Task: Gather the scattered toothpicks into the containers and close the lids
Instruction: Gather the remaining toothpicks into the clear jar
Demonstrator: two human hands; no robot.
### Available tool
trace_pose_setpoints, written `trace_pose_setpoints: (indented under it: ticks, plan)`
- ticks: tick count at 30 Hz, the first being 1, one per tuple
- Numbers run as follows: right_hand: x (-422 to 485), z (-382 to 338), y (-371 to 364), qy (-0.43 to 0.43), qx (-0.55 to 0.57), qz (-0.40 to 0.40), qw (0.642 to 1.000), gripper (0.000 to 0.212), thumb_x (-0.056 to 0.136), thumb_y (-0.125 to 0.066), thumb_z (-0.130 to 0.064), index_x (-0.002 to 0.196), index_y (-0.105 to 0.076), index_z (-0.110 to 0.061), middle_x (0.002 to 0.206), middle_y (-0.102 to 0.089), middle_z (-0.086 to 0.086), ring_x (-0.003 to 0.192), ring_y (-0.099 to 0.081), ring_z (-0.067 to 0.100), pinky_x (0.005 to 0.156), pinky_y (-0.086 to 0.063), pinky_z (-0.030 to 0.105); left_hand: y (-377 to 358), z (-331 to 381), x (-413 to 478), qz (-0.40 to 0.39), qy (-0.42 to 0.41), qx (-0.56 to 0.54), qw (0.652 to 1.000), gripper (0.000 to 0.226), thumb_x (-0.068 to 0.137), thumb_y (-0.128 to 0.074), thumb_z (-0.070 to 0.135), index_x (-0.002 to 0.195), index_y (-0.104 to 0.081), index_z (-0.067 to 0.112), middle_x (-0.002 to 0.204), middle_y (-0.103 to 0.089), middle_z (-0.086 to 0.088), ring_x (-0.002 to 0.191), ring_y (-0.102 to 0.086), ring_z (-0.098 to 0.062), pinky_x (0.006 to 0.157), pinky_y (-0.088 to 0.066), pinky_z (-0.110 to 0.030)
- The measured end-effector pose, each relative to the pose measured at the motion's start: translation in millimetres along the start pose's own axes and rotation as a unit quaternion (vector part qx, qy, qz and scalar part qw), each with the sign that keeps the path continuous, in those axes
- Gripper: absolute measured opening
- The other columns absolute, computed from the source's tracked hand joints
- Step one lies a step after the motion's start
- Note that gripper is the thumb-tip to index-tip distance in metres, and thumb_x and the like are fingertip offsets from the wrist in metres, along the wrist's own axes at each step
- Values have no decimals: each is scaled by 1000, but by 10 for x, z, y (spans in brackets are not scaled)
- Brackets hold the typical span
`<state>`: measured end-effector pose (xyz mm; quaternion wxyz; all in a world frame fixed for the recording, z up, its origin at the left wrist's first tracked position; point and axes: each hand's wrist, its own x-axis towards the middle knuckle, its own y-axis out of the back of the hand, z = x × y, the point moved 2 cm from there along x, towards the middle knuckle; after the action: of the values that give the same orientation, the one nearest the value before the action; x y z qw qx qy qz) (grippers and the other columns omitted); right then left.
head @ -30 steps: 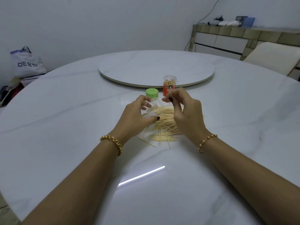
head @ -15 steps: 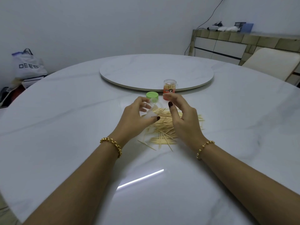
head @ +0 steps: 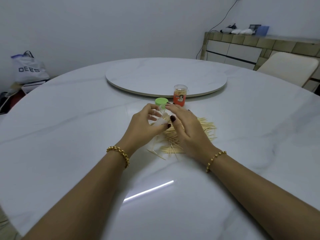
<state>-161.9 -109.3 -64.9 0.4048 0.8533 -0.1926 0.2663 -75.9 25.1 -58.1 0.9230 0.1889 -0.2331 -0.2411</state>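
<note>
Clear toothpick container (head: 160,116) tilted, long axis toward green lid (head: 161,100); left hand (head: 143,126) grip clamped round it; right hand (head: 189,130) fingers straight, grip apart.

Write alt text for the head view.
The left hand grips a tilted clear container while the right hand, fingers straight, is over a toothpick pile on a white table. A green lid and an orange-labelled container stand beyond.

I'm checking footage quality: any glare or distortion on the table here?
Head view: a bright glare streak lies on the glossy table between the forearms; same view, the wide lens bows the table's rim, and the clear container in the left hand barely shows.
</note>
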Motion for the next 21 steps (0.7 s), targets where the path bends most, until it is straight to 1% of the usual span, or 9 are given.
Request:
trace_pose_setpoints:
  ticks: [2, 4, 6, 8, 11, 13, 15, 18, 21]
  plan:
    - [18, 74, 92, -10, -6, 47, 999, 38, 98, -37, -27, 129, -56, -18, 129, -58, -5, 122, -49, 10, 104, -38, 44, -9, -10, -4, -9, 1, 13, 1000, 52, 75, -79, 33, 119, -53, 22, 106, -62, 9, 100, -59, -6, 74, -46, -13]
    - [41, 192, 177, -47, -39, 51, 997, 37, 93, -40, -22, 123, -61, -18, 121, -63, -3, 116, -53, 14, 102, -39, 45, -1, -20, -6, -10, 2, 27, 1000, 53, 75, -79, 33, 120, -53, 22, 107, -62, 9, 100, -59, -8, 74, -46, -14]
    - [58, 350, 237, -88, -125, -8, 988, 36, 91, -42, -19, 120, -64, -19, 121, -64, -2, 119, -51, 17, 104, -35, 51, 8, -28, -6, -10, 5, 37, 999, 53, 75, -79, 33, 120, -53, 22, 108, -61, 9, 101, -58, -9, 74, -46, -16]
    - [54, 491, 274, -135, -219, -90, 962, 34, 97, -42, -21, 125, -60, -22, 130, -58, -5, 127, -42, 17, 110, -24, 54, 11, -40, -1, -9, 6, 42, 999, 52, 75, -79, 33, 119, -53, 23, 108, -61, 8, 101, -59, -10, 74, -46, -17]
    - [33, 556, 283, -163, -266, -144, 939, 32, 100, -40, -29, 125, -59, -24, 134, -53, -6, 129, -37, 16, 113, -14, 54, 13, -48, 0, -7, 6, 46, 999, 52, 75, -79, 33, 118, -52, 23, 108, -61, 8, 101, -59, -10, 74, -45, -16]
    - [36, 545, 262, -147, -279, -140, 939, 30, 100, -42, -31, 119, -63, -24, 129, -56, -6, 125, -41, 16, 113, -15, 53, 17, -45, 1, -6, 6, 49, 999, 53, 75, -79, 33, 119, -52, 22, 108, -61, 7, 101, -59, -11, 74, -45, -16]
    - [43, 529, 248, -119, -289, -114, 943, 26, 98, -47, -30, 113, -68, -25, 122, -61, -6, 118, -46, 17, 111, -21, 50, 21, -45, 4, -6, 5, 50, 999, 53, 75, -79, 33, 119, -53, 22, 108, -61, 7, 101, -59, -11, 75, -45, -17]
    - [56, 533, 234, -97, -295, -74, 948, 21, 95, -53, -27, 105, -72, -25, 110, -67, -4, 109, -52, 19, 104, -31, 45, 19, -38, 4, -8, 2, 56, 998, 53, 75, -79, 33, 119, -53, 21, 108, -61, 8, 102, -59, -12, 74, -44, -17]
    - [97, 560, 205, -108, -282, -55, 952, 20, 94, -56, -26, 106, -72, -22, 103, -68, 0, 103, -54, 21, 93, -39, 40, 14, -22, 3, -12, -1, 59, 998, 53, 75, -79, 33, 120, -53, 21, 107, -60, 8, 102, -58, -11, 73, -43, -14]
